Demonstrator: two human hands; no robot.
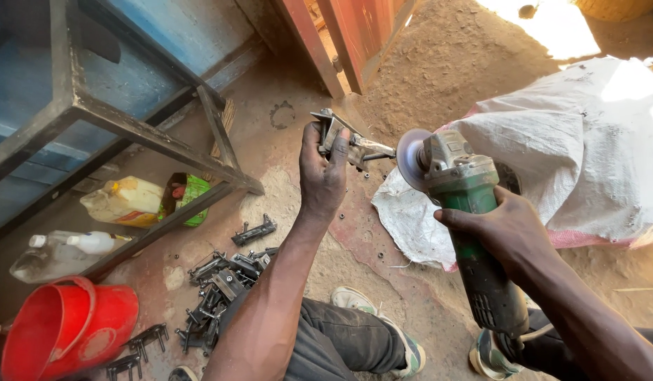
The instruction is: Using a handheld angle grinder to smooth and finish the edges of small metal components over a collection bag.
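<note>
While the left hand (pixel 321 169) clenches the metal bracket (pixel 348 143), the right hand (pixel 506 233) grasps the green angle grinder (pixel 464 190); I think its disc (pixel 410 159), just beside the left grip, should touch only the bracket's far tip.

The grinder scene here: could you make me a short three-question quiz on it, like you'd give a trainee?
1. True or false: the right hand grips the green angle grinder by its body.
2. Which thing does the left hand hold up near the grinding disc?
A. a red bucket
B. a small metal bracket
C. a plastic bottle
3. Fill in: the pile of dark metal parts lies on the floor beside the person's left ____.

Key
1. True.
2. B: the metal bracket is raised in the fingers; the red bucket and the plastic bottle sit on the floor by the metal frame.
3. Leg.
</note>
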